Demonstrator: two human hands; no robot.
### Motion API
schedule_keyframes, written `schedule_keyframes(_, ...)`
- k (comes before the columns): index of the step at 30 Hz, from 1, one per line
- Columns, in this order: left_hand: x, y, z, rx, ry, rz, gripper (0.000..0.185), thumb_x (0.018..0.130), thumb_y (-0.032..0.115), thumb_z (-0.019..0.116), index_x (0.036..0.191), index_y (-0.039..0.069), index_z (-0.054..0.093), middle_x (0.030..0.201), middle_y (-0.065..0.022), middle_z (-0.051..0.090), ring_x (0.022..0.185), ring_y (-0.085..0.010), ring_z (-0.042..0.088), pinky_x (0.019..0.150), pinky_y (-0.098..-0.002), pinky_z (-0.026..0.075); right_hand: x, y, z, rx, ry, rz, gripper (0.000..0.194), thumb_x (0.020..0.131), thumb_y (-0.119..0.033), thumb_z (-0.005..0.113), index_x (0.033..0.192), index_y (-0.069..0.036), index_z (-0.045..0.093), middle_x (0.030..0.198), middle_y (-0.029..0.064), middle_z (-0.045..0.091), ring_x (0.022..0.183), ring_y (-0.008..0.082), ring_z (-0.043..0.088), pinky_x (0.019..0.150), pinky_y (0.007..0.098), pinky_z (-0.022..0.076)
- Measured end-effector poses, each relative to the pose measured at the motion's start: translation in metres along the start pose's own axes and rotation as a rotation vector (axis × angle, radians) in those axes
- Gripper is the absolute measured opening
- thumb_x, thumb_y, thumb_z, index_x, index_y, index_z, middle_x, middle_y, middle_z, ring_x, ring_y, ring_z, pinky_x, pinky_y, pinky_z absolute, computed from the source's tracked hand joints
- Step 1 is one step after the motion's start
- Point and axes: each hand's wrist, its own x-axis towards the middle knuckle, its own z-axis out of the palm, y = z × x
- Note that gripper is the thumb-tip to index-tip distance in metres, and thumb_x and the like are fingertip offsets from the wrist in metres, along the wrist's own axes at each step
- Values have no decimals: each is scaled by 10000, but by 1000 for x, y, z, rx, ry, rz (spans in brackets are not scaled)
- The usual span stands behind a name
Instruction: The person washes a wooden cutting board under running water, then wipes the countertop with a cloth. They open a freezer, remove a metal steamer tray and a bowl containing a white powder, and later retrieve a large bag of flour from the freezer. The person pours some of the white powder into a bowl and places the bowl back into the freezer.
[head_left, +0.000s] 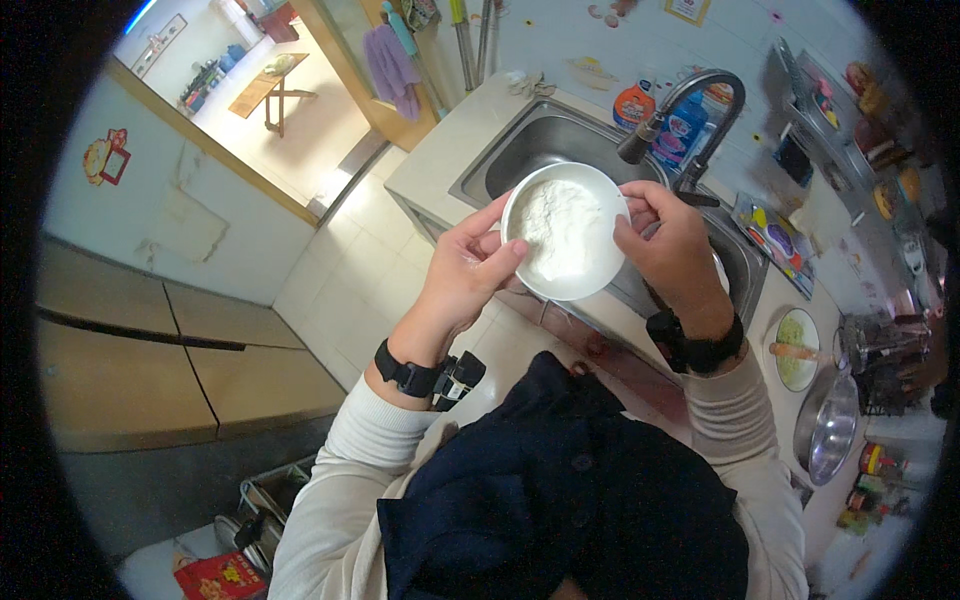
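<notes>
A white bowl (609, 262) is held up between my two hands, in front of the steel double sink (517, 135). White powder (559, 225) that looks like flour lies inside it. My left hand (472, 262) grips the bowl's left rim, with the thumb over the edge. At the right rim, my right hand (664, 240) pinches the bowl between thumb and fingers. Behind the bowl arches a dark pull-down faucet (731, 97). Part of another white dish shows in the right basin, mostly hidden by my right hand.
Cleaning bottles, one orange (634, 105) and one blue (681, 131), stand behind the sink. Along the counter at the right are a bowl of shredded green food (796, 334) and a steel basin (832, 427). A doorway at the upper left shows a wooden folding table (262, 86).
</notes>
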Motion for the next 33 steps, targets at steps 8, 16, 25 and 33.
schedule_keyframes(8,17,-8,-12,-13,55,88,585,890,63,646,1426,62,412,1016,-47,690,810,-59,616,664,-204,504,45,16,29,-182,-76,-193,242,767,-108,655,972,16,620,865,226,632,804,386,628,713,435,503)
schedule_keyframes(16,43,-12,-15,27,137,54,586,886,69,657,1424,81,426,956,-27,696,763,-38,596,631,-188,479,81,41,40,-237,-67,-262,264,780,-157,673,980,3,608,872,220,635,807,391,633,704,453,505)
schedule_keyframes(25,65,-17,-9,44,226,-13,552,894,95,654,1407,82,451,789,18,651,635,-27,542,566,-174,453,100,63,39,-165,-88,-232,220,822,-174,631,948,5,603,857,220,630,794,407,620,685,465,495)
schedule_keyframes(33,87,-11,-34,18,200,-56,536,900,116,656,1397,70,461,759,21,641,593,-28,523,543,-165,440,114,61,50,-120,-125,-96,210,812,-174,623,904,14,608,823,223,626,770,408,615,669,466,485)
